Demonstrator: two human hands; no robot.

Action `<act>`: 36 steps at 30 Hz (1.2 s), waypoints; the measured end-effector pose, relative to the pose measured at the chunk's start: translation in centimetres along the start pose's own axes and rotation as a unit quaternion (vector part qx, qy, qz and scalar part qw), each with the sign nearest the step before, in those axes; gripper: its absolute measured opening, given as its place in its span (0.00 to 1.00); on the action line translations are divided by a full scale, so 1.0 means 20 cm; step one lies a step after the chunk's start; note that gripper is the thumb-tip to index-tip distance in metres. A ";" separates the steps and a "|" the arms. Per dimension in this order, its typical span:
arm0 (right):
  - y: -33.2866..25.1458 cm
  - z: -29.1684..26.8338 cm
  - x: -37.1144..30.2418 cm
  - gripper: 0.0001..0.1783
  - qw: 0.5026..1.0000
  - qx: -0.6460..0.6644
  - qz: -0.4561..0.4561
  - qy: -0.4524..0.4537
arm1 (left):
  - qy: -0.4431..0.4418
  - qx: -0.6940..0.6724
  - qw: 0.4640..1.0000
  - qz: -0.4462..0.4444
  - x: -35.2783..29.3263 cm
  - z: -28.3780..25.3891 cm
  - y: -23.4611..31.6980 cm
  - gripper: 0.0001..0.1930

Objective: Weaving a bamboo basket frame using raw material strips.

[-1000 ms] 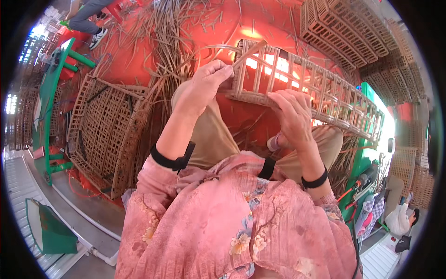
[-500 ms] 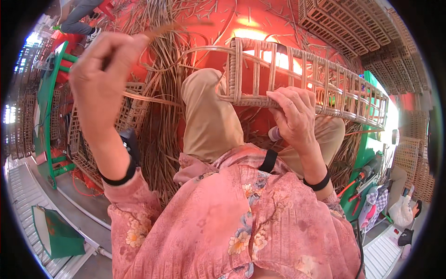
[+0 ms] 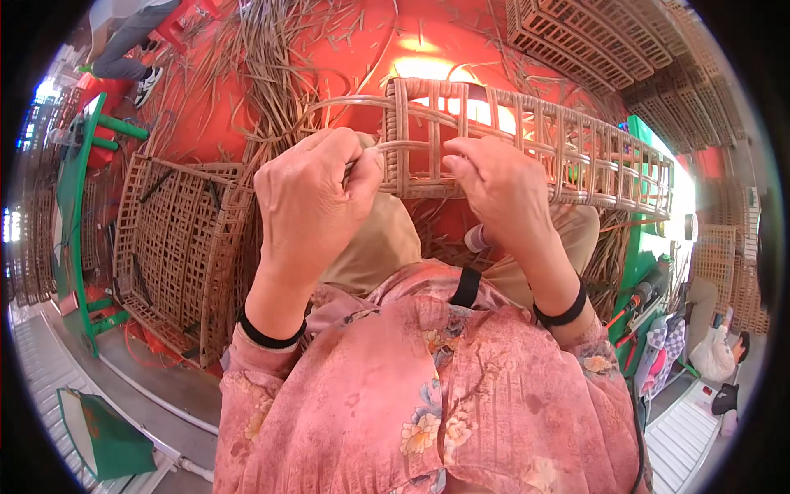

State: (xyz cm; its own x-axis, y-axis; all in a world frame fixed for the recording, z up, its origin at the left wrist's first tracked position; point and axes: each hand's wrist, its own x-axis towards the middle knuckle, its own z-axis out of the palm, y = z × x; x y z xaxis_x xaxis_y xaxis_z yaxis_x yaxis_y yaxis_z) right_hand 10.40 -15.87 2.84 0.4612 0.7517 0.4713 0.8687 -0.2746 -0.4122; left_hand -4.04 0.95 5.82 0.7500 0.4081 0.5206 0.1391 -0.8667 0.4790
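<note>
A long woven rattan basket frame (image 3: pixel 527 185) stretches from the middle to the right, its near end over my lap. At that end my left hand (image 3: pixel 317 193) is closed in a pinch on a brown rattan strip (image 3: pixel 411 146). The strip runs from those fingers across the open bars to my right hand (image 3: pixel 504 181), which is closed with its thumb and fingertips on it. A second loose strand (image 3: pixel 350 100) curves out leftward from the frame's end. My fingers hide part of the strip and the lower bars.
Loose strips (image 3: pixel 276 66) lie heaped on the red floor covering (image 3: pixel 337 58). A woven tray (image 3: pixel 177 247) leans at the left beside a green stand (image 3: pixel 78 222). Stacked baskets (image 3: pixel 592 49) rise at the far right. Another person's leg (image 3: pixel 127 53) shows far left.
My left hand has come down and right from its raised place to the frame's end. My right hand has shifted from the near rail to the strip. The frame has slid slightly left.
</note>
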 end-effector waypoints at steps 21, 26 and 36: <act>0.02 -0.03 0.14 0.14 0.965 0.081 0.137 -0.207 | -0.113 -0.223 0.945 -0.209 -0.02 0.07 -0.14 0.13; 0.00 0.02 0.10 0.13 0.977 0.078 0.159 -0.121 | -0.153 -0.240 0.939 -0.196 0.00 0.11 -0.21 0.13; -0.02 -0.07 -0.02 0.07 0.974 0.154 0.133 0.101 | -0.028 -0.161 0.986 -0.037 0.05 0.25 -0.10 0.10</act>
State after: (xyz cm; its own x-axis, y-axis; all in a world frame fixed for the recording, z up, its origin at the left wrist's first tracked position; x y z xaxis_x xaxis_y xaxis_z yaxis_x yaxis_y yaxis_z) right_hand 10.09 -16.83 3.85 0.7160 0.5363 0.4468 0.6324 -0.2274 -0.7405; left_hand -0.39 1.66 1.92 0.7815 0.4421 0.4403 -0.0106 -0.6961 0.7178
